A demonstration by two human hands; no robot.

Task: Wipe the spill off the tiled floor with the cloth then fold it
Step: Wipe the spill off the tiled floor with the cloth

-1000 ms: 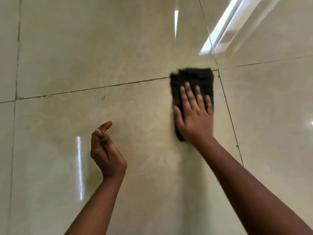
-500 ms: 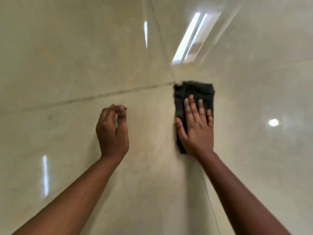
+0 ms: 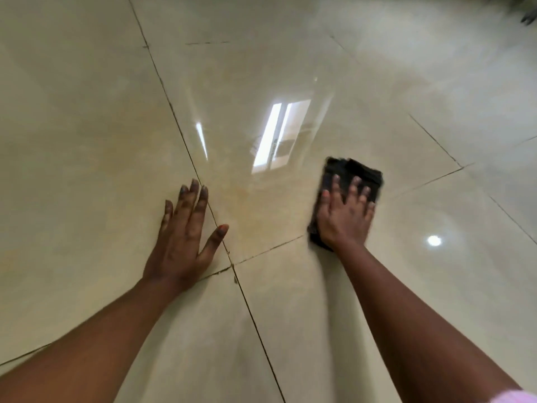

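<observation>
A dark, folded cloth (image 3: 361,174) lies flat on the glossy beige tiled floor (image 3: 87,141) at centre right. My right hand (image 3: 344,215) presses down on it with fingers spread, covering its near half. My left hand (image 3: 186,239) rests flat on the floor to the left, fingers apart, over a grout line, holding nothing. Between the hands is a faint yellowish smear (image 3: 250,210) on the tile. Part of the cloth is hidden under my right palm.
Dark grout lines (image 3: 255,321) cross between my arms. Window and lamp reflections (image 3: 279,138) shine on the tiles. A blurred dark object (image 3: 526,13) sits at the top right corner. A pink sleeve edge (image 3: 514,398) shows at the bottom right.
My left hand has opened from a loose curl and dropped flat onto the floor. The view has swung, and my right hand with the cloth now lies further right.
</observation>
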